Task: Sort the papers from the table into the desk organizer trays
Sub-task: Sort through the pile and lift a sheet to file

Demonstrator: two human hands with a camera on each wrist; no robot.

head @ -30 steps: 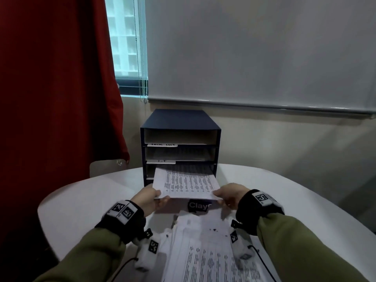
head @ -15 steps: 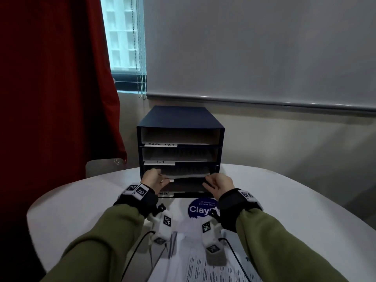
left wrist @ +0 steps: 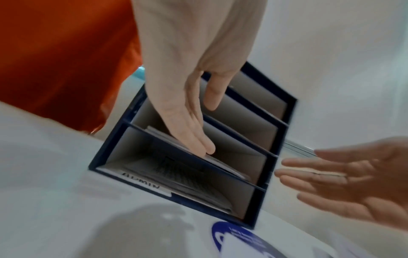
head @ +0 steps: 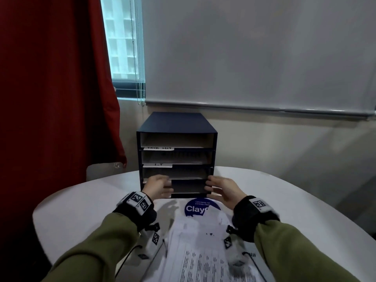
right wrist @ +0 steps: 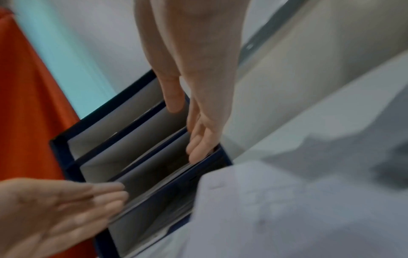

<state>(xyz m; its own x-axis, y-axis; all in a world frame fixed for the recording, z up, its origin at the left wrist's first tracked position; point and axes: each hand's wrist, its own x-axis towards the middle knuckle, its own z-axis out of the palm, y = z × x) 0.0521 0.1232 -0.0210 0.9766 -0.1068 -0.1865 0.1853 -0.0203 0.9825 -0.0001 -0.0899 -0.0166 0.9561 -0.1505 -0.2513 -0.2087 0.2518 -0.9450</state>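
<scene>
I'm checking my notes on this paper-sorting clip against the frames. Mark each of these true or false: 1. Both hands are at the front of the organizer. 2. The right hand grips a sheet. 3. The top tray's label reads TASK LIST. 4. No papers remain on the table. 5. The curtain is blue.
1. True: the left hand and right hand are at the organizer front.
2. False: its fingers are straight and hold nothing.
3. True: the label reads so.
4. False: papers lie on the table.
5. False: the curtain is red.

A white round table [head: 85,202] carries the organizer [head: 177,127] and loose papers [head: 195,247].
</scene>
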